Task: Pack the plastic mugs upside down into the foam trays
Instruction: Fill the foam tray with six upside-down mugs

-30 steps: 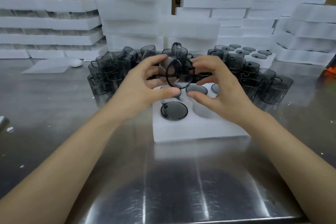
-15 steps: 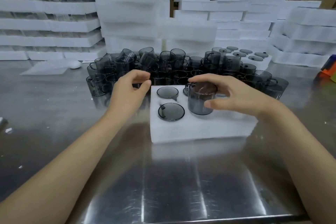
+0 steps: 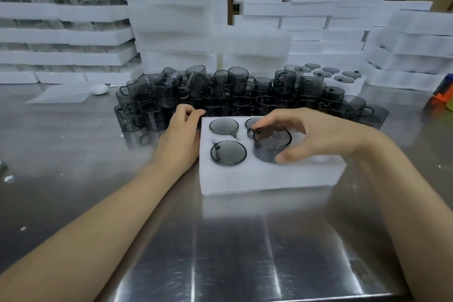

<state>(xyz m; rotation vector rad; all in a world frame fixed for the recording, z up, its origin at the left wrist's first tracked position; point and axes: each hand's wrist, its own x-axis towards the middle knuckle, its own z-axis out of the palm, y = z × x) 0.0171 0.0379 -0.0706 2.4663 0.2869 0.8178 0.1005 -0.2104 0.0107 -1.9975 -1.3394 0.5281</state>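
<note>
Right hand [image 3: 313, 135] is clamped round a smoky plastic mug [image 3: 272, 144], fingertips on the upturned base and thumb against the side wall nearest the camera. The mug's bottom-up and sunk partway into the near-middle pocket of the foam tray [image 3: 269, 179], with its handle pointing toward the tray's far-left side.

Left hand [image 3: 181, 140] sits against the tray's left edge, fingers curled up by the far-left corner. Honestly can't tell from this angle if it's actually gripping the foam or just leaning on it.

Three packed mugs [image 3: 228, 152] are already sunk upside down in the tray: one in the near-left pocket, one in the far-left, and one in the far-middle that's half hidden behind the right fingers.

The tray sits about mid-table on the steel table [image 3: 220, 240]. Just behind it, a big pile of loose mugs [image 3: 220, 95] runs along the far side. A filled tray [image 3: 343, 81] sits toward the far-right corner, and stacks of foam [image 3: 171, 19] line the far edge.
</note>
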